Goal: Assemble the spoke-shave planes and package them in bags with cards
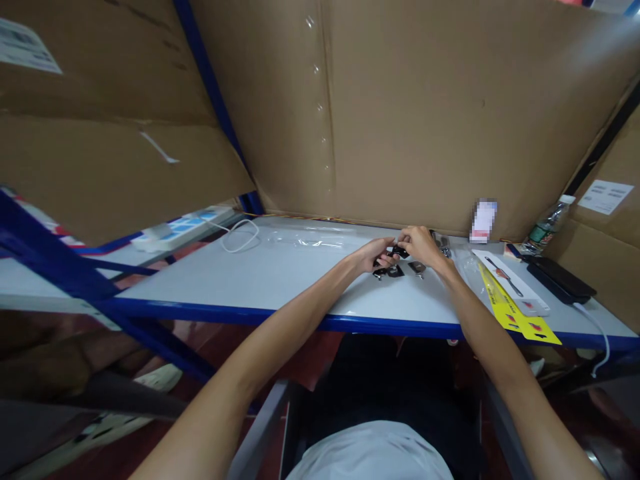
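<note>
Both hands meet over the tabletop. My left hand is closed, palm turned up, around a small black piece whose exact kind I cannot make out. The fingers of my right hand pinch the same piece from above. Just below the hands lie more small dark pieces with shiny metal ends, among them a dark square one and another to its right. Further metal-looking parts sit behind my right wrist, partly hidden by it.
The white table has a blue front edge and cardboard walls behind. To the right are yellow cards, a white package, a black power bank, a bottle and a phone. A white cable lies left, beside clear plastic.
</note>
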`<state>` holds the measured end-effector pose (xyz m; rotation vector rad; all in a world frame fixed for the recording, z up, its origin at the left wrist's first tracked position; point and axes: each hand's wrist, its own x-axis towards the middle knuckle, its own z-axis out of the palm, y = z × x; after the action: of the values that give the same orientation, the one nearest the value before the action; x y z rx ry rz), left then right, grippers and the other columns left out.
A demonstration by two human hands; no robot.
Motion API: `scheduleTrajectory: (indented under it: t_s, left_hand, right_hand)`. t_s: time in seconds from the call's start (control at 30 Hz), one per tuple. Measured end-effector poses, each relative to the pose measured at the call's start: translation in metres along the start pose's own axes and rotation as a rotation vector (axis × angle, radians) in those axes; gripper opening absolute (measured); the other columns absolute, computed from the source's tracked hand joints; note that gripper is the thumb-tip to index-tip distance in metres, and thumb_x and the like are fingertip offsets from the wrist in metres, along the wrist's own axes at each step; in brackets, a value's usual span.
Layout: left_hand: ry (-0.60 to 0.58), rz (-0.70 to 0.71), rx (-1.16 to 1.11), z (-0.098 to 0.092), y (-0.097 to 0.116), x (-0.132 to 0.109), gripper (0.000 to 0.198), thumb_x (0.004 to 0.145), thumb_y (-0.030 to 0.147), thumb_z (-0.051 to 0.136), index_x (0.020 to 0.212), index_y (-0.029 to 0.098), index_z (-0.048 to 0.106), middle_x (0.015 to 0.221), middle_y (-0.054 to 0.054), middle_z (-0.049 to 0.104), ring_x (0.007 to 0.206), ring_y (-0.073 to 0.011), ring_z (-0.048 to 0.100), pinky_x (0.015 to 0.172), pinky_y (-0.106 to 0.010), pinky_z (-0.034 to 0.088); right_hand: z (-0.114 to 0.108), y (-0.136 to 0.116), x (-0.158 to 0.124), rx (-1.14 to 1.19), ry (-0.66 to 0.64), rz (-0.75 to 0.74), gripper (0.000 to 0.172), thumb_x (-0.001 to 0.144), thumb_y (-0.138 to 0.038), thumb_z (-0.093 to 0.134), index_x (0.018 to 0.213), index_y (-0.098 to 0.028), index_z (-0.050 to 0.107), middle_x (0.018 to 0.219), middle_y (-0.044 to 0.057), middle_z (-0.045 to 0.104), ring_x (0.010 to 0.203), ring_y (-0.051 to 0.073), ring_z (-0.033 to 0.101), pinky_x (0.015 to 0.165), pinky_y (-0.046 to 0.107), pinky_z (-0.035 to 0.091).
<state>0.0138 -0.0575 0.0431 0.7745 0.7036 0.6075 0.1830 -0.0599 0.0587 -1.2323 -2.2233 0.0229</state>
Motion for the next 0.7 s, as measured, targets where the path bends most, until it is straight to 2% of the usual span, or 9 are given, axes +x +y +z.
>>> scheduleTrajectory:
  t_s: [0.17,0.4,0.7]
  left_hand:
    - [-0.021,-0.047,-0.066,0.0000,-0.0008,0.0030,0.009,0.096,0.020,0.046,0.087,0.020,0.046,0.062,0.004,0.045,0.033,-0.0030,0.028,0.027,-0.010,0.014]
    - [-0.017,-0.041,-0.020,0.0001,-0.0024,0.0049,0.011,0.096,0.018,0.045,0.086,0.020,0.044,0.062,0.004,0.046,0.033,-0.0034,0.028,0.027,-0.011,0.012]
    - [0.018,-0.044,0.017,0.0010,-0.0025,0.0055,0.011,0.092,0.011,0.041,0.084,0.019,0.044,0.061,0.003,0.047,0.032,-0.0027,0.028,0.028,-0.011,0.015]
  right_hand:
    - [0.0002,-0.0014,-0.0002,-0.031,-0.025,0.038,0.008,0.084,-0.011,0.072,0.086,-0.014,0.079,0.082,0.007,0.078,0.075,0.015,0.068,0.069,0.022,0.045]
    - [-0.0028,-0.0071,-0.0006,-0.030,-0.032,0.150,0.010,0.083,-0.011,0.073,0.089,-0.014,0.081,0.085,0.008,0.079,0.077,0.017,0.070,0.069,0.022,0.046]
    - [-0.0014,-0.0072,-0.0005,-0.034,-0.011,0.156,0.009,0.084,-0.012,0.071,0.086,-0.014,0.080,0.086,0.008,0.080,0.079,0.017,0.071,0.071,0.023,0.047]
